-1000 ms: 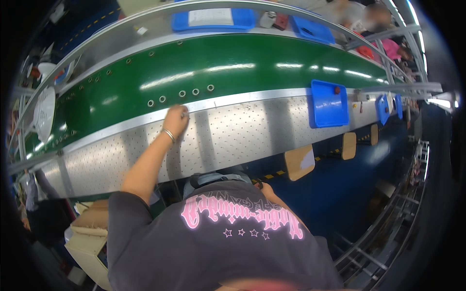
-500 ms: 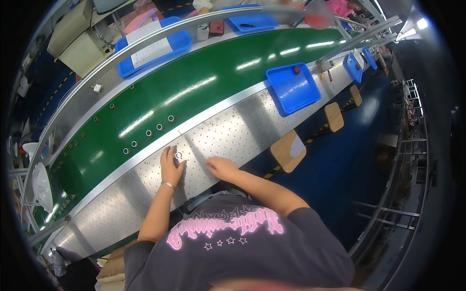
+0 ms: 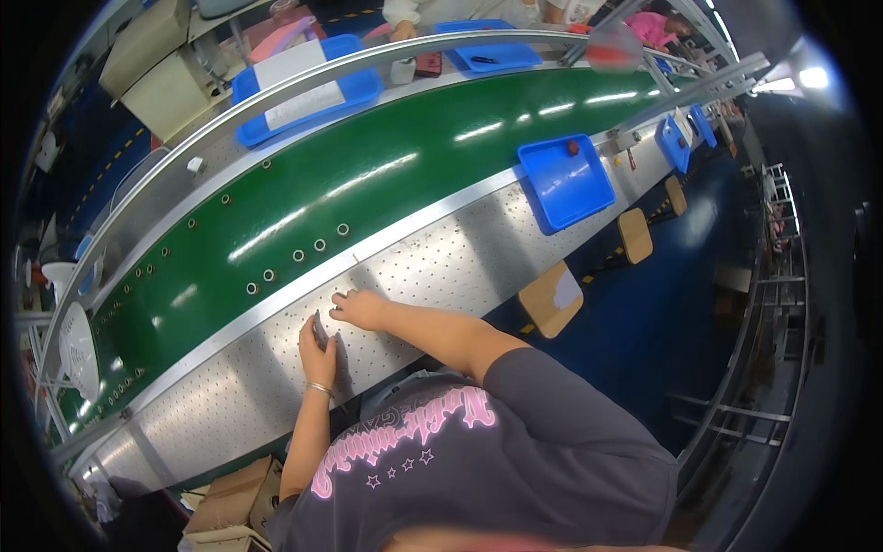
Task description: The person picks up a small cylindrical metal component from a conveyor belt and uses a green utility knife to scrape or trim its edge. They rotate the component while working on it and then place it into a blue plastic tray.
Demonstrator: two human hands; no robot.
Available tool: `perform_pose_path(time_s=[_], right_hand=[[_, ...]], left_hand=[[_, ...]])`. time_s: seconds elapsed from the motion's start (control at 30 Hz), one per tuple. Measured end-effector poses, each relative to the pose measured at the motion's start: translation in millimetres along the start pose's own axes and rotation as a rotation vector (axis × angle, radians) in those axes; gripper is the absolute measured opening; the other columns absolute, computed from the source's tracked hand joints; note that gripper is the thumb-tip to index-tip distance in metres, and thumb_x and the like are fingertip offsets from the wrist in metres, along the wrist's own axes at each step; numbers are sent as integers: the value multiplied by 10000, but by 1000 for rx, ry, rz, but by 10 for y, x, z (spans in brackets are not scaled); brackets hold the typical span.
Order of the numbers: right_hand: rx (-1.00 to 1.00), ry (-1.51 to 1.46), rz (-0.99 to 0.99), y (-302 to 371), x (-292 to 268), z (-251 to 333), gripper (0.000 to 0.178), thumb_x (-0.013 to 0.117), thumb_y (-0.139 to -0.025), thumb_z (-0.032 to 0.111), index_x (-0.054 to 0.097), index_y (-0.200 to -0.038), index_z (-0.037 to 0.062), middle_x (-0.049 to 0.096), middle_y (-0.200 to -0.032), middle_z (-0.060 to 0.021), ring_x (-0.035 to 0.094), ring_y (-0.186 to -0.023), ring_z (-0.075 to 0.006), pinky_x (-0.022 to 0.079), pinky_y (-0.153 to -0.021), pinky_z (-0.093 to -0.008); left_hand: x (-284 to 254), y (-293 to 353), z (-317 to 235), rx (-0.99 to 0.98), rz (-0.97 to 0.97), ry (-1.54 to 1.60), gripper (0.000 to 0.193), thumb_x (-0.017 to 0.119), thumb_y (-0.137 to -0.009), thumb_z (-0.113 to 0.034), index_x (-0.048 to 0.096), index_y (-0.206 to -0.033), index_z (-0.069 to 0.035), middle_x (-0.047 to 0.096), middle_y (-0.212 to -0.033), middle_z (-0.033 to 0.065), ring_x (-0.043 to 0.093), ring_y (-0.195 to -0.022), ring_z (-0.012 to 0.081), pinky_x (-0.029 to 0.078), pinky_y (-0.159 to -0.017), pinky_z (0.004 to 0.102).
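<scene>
metal worktop [image 3: 432,248], left hand [image 3: 316,356] beside right hand [image 3: 362,310], fingertip contents indistinct

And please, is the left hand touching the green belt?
Apart: the head view shows the silver rail and some perforated metal between the left hand and the green belt.

The left fisheye head camera looks steeply down from above and behind the left hand [image 3: 315,344] and right hand [image 3: 361,309], wide enough to include the bench [image 3: 423,258] stretching away on both sides
</scene>
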State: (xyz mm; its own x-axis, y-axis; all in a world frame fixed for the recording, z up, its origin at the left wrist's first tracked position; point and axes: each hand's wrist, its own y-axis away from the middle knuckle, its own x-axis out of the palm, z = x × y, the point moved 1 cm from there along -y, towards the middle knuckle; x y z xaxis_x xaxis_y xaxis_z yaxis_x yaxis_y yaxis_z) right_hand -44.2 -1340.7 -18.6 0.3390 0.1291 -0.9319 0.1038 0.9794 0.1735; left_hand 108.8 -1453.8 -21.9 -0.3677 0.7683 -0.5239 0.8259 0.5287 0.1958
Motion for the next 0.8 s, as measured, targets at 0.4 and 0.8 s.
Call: perform_pose_path(time_s=[0.4,0.8], right_hand=[[291,-353,9,346,-128,123,190,502,-839,126,585,-1009,116,574,-965,-135,612,-859,-311,506,-710,-394],[787,-671,-394,2111,-152,390,272,623,-812,134,582,-1081,125,579,-1029,-92,601,-876,-329,493,-752,-390]], left_hand=[[-166,-619,-227,94,12,-130,541,623,-787,-95,435,-1287,-10,479,-1240,198,490,-1130,339,421,-953,350],[141,-1736,-208,302,5,-571,339,635,-768,-66,574,-1099,-109,555,-1146,107,518,-1068,315,442,-916,389]])
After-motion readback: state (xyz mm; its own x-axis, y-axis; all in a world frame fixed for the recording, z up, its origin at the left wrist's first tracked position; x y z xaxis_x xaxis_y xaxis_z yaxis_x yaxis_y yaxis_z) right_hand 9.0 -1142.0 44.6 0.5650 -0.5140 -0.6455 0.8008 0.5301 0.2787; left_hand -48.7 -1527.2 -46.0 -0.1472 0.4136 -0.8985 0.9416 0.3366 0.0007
